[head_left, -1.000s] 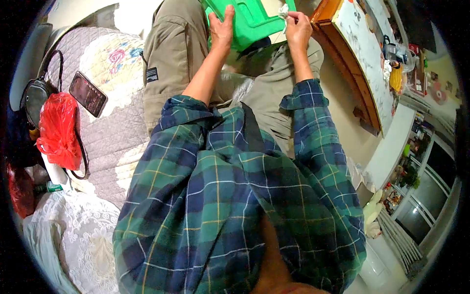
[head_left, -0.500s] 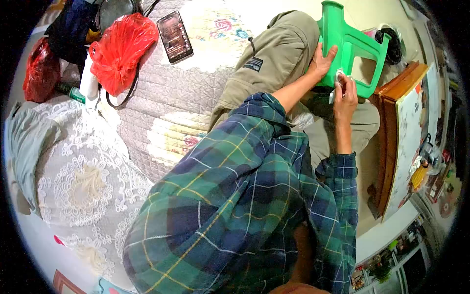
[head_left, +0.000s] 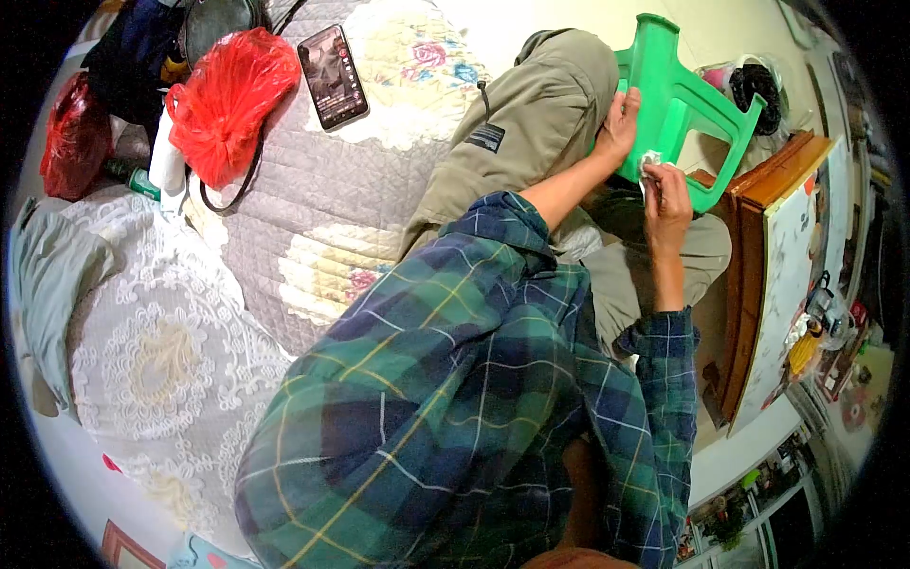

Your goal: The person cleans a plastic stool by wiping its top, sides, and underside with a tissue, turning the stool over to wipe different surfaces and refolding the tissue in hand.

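Note:
A green plastic stool (head_left: 669, 95) is tilted on its side by my knees, at the upper right of the head view. My left hand (head_left: 618, 131) grips its near left edge, thumb and fingers against the plastic. My right hand (head_left: 669, 201) pinches a crumpled white tissue (head_left: 649, 159) and presses it to the lower part of the stool, between the legs. Part of the tissue is hidden behind the fingers.
On the quilted bed (head_left: 284, 204) to the left lie a lit phone (head_left: 333, 78) and a red plastic bag (head_left: 232, 109). A wooden cabinet (head_left: 758, 204) with a pale top stands on the right. Behind the stool is a bin with a black liner (head_left: 755, 88).
The stool has shifted slightly to the right and down. My right hand and the tissue have moved a little down and left across it. My left hand keeps its hold.

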`<state>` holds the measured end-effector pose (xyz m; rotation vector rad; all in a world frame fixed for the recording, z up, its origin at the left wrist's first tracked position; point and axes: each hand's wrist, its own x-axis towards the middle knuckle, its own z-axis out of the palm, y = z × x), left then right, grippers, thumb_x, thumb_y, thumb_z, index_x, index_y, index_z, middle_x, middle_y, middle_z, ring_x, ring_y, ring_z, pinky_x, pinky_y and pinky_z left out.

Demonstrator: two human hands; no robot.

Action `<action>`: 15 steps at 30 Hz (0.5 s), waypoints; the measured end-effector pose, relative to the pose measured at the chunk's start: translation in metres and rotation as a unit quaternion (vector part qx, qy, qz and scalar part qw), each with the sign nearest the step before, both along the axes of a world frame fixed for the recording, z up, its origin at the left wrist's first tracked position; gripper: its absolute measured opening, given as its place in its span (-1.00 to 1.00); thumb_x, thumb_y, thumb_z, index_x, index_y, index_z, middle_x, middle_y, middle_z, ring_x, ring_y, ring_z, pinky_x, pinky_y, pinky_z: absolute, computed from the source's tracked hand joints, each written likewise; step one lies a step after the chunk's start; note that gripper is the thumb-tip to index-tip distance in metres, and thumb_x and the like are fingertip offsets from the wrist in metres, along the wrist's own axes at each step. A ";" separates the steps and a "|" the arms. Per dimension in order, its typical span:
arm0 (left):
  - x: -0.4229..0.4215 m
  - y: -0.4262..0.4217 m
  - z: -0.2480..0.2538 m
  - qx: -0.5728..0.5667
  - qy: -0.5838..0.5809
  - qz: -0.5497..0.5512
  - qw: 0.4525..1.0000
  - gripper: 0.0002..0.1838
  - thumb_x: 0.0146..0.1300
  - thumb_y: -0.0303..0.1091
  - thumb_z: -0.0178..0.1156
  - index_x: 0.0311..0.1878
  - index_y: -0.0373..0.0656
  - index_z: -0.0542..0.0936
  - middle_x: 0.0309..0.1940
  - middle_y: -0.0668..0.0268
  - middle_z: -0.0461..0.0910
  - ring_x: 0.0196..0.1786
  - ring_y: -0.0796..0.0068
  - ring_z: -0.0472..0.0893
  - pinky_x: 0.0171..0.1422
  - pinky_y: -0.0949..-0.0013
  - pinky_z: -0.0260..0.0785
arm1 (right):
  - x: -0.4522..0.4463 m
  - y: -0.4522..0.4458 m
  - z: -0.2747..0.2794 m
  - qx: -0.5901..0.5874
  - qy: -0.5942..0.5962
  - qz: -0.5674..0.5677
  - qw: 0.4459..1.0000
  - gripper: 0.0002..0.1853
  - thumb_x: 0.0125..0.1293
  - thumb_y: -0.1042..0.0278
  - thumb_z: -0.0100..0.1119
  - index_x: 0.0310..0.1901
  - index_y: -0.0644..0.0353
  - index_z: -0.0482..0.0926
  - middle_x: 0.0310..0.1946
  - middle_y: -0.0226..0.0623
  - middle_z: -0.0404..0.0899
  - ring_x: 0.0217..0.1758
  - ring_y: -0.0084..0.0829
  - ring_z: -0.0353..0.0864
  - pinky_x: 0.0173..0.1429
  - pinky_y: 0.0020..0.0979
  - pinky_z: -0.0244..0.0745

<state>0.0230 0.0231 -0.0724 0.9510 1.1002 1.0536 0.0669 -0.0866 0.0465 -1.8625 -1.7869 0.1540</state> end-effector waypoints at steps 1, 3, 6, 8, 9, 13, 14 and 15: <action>-0.002 0.000 0.004 0.001 0.000 0.000 1.000 -0.32 0.36 0.30 -0.29 -0.30 -0.27 0.33 -0.48 0.21 0.29 -0.35 0.32 0.31 -0.10 0.23 0.23 | 0.002 0.002 -0.004 0.007 -0.008 0.001 1.000 -0.78 0.11 0.65 0.14 -0.18 0.22 0.54 -0.28 -0.15 0.50 -0.19 -0.18 0.54 -0.11 -0.30 0.46; -0.015 -0.002 0.026 0.015 -0.004 -0.017 1.000 -0.38 0.38 0.21 -0.24 -0.27 -0.29 0.34 -0.42 -0.05 0.36 -0.28 0.01 0.39 -0.05 0.14 0.24 | 0.002 0.010 -0.008 0.011 -0.014 0.003 1.000 -0.78 0.11 0.65 0.13 -0.20 0.21 0.54 -0.29 -0.15 0.49 -0.20 -0.17 0.54 -0.14 -0.29 0.45; -0.017 0.000 0.026 0.037 0.024 -0.029 0.999 -0.36 0.40 0.22 -0.32 -0.27 -0.30 0.34 -0.44 0.03 0.33 -0.29 0.18 0.39 -0.09 0.14 0.21 | 0.002 0.026 -0.009 0.000 0.015 -0.028 0.999 -0.80 0.11 0.65 0.13 -0.22 0.21 0.54 -0.31 -0.16 0.48 -0.22 -0.16 0.53 -0.17 -0.27 0.44; -0.019 0.000 0.028 0.024 0.038 -0.033 0.998 -0.37 0.41 0.20 -0.31 -0.24 -0.30 0.36 -0.41 0.03 0.38 -0.25 0.17 0.41 -0.06 0.14 0.22 | 0.006 0.045 -0.011 0.014 0.036 -0.029 0.999 -0.83 0.13 0.62 0.12 -0.22 0.21 0.55 -0.32 -0.17 0.47 -0.25 -0.16 0.52 -0.18 -0.27 0.44; -0.020 0.000 0.030 0.012 0.053 -0.038 0.998 -0.39 0.42 0.17 -0.31 -0.22 -0.31 0.38 -0.38 0.03 0.42 -0.21 0.17 0.44 -0.03 0.15 0.23 | 0.009 0.059 -0.010 0.029 0.009 -0.032 0.999 -0.84 0.14 0.59 0.13 -0.23 0.20 0.56 -0.31 -0.17 0.47 -0.24 -0.17 0.52 -0.17 -0.26 0.44; 0.004 -0.003 0.002 0.134 0.013 0.049 0.990 -0.48 0.44 0.08 -0.25 -0.23 -0.28 0.37 -0.41 -0.02 0.39 -0.30 0.02 0.38 -0.06 0.11 0.27 | 0.031 0.116 -0.017 0.095 -0.030 -0.035 0.994 -0.89 0.15 0.51 0.13 -0.26 0.19 0.57 -0.29 -0.18 0.50 -0.19 -0.18 0.52 -0.13 -0.23 0.44; -0.012 0.002 0.017 0.116 -0.002 0.020 0.993 -0.48 0.44 0.08 -0.26 -0.22 -0.27 0.37 -0.41 -0.01 0.41 -0.28 0.02 0.40 -0.05 0.10 0.27 | 0.033 0.125 -0.017 0.093 -0.025 -0.042 0.994 -0.90 0.15 0.51 0.13 -0.27 0.19 0.56 -0.29 -0.18 0.50 -0.17 -0.18 0.52 -0.12 -0.22 0.45; -0.014 0.004 0.018 0.072 -0.017 -0.012 0.997 -0.46 0.44 0.11 -0.27 -0.18 -0.27 0.39 -0.38 -0.01 0.44 -0.26 0.01 0.42 -0.02 0.09 0.27 | 0.033 0.127 -0.013 0.109 -0.032 -0.042 0.993 -0.90 0.14 0.51 0.14 -0.28 0.20 0.56 -0.30 -0.17 0.50 -0.18 -0.17 0.52 -0.13 -0.23 0.45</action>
